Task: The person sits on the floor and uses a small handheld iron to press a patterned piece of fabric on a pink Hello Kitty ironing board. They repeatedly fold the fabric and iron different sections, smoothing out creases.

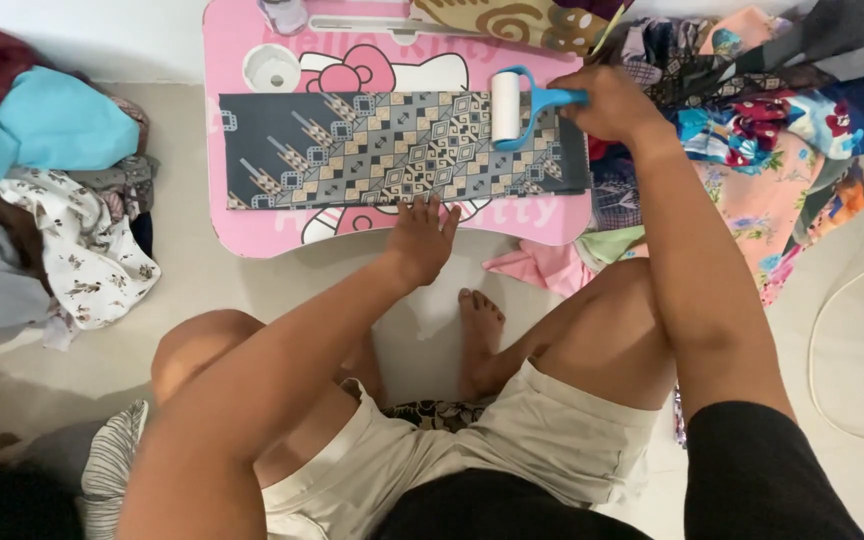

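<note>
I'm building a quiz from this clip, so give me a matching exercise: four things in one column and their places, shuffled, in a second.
Things:
1. lint roller
2. folded patterned cloth
3. left hand
4. light blue garment

Places:
A. pressing the cloth's near edge
B. on the pile at the far left
C. spread flat across the pink lap table
D. held by the right hand, on the cloth's right part

Pairs: 1-D, 2-C, 3-A, 4-B

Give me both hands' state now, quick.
Left hand: open, fingers spread flat on the folded patterned cloth.
Right hand: closed around the blue lint roller handle.
</note>
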